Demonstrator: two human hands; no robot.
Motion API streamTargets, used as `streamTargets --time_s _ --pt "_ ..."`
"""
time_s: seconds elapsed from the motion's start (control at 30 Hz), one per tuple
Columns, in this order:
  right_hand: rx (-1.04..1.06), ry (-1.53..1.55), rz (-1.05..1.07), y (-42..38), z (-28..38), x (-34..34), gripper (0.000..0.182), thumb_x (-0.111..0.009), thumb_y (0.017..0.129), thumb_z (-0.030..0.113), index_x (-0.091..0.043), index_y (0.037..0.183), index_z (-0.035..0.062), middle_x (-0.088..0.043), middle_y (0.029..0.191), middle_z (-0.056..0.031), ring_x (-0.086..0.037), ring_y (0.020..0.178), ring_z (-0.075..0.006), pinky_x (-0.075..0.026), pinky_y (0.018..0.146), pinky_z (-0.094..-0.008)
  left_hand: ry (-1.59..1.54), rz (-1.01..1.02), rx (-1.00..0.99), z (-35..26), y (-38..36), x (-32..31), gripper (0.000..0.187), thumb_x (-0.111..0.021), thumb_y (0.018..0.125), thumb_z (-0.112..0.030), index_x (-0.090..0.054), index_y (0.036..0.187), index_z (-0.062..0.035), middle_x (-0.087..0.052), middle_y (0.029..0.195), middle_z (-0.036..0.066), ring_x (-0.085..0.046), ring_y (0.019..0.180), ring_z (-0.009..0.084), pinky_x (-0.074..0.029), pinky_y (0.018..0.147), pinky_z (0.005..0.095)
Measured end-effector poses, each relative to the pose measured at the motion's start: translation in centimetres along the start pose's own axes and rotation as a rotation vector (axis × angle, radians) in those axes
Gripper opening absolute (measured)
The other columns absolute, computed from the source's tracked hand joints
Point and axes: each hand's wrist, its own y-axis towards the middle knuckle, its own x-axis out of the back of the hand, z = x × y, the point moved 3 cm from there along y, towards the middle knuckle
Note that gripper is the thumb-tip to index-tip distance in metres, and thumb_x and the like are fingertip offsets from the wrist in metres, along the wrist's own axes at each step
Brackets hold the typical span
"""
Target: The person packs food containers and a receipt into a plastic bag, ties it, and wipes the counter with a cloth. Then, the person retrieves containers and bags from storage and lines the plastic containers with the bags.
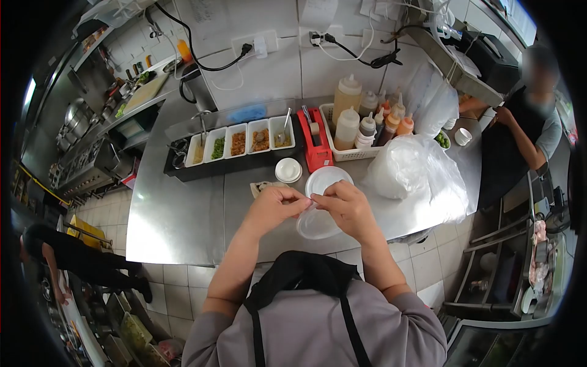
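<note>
My left hand (pixel 278 207) and my right hand (pixel 347 205) meet over the steel counter, fingertips pinched close together. What lies between the fingertips is too small to make out. Just behind them sits a round, translucent plastic tub or lid (pixel 328 177). A second clear, round plastic piece (pixel 318 225) is below the fingers, partly covered by my right hand. Beyond my left hand are small white cups or dishes (pixel 288 170). A red tape dispenser (pixel 317 142) stands farther back.
A black holder carries several white trays of chopped food (pixel 238 142). Squeeze bottles (pixel 347 127) fill a white basket (pixel 358 154). Plastic bags (pixel 422 177) lie at the right on the steel counter (pixel 177 208). One person (pixel 520 128) stands at right, another (pixel 79 257) bends at left.
</note>
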Motion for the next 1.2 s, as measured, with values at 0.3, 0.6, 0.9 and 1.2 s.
streamTargets --time_s 0.3,0.6,0.9,1.2 --pt "-0.037 -0.003 0.110 0.0 0.1 -0.7 0.017 -0.066 0.066 0.004 -0.066 0.083 0.0056 -0.052 0.071 -0.0061 -0.053 0.068 -0.0229 -0.044 0.060 -0.0337 0.283 -0.077 -0.008 0.1 -1.0 0.1 0.016 -0.063 0.081 -0.010 -0.065 0.090 0.0033 -0.064 0.077 0.004 -0.059 0.068 0.0076 -0.048 0.063 0.0216" --pt "-0.003 0.179 0.159 0.4 0.6 -2.2 0.023 -0.067 0.066 -0.001 -0.068 0.088 0.0064 -0.056 0.074 -0.0057 -0.055 0.070 -0.0221 -0.045 0.061 -0.0316 0.005 0.119 0.123 0.9 -2.1 1.6 0.019 -0.067 0.079 -0.016 -0.064 0.088 0.0005 -0.062 0.074 0.003 -0.059 0.064 0.0102 -0.048 0.059 0.0219" --pt "0.051 0.651 0.302 2.6 2.5 -3.9 0.018 -0.072 0.068 0.008 -0.066 0.085 0.0070 -0.055 0.087 -0.0067 -0.052 0.084 -0.0228 -0.042 0.072 -0.0321 -0.509 0.127 0.181 4.3 -5.6 3.1 0.014 -0.065 0.081 -0.014 -0.063 0.086 -0.0017 -0.061 0.074 0.004 -0.060 0.065 0.0102 -0.052 0.060 0.0229" --pt "0.170 0.635 0.296 5.0 3.3 -2.9 0.011 -0.062 0.072 0.003 -0.059 0.082 0.0062 -0.051 0.088 -0.0079 -0.049 0.088 -0.0253 -0.040 0.077 -0.0357 -0.139 -0.401 -0.038 3.5 -8.3 9.2 0.011 -0.062 0.081 -0.011 -0.063 0.084 -0.0007 -0.063 0.083 0.006 -0.061 0.071 0.0134 -0.052 0.065 0.0281"
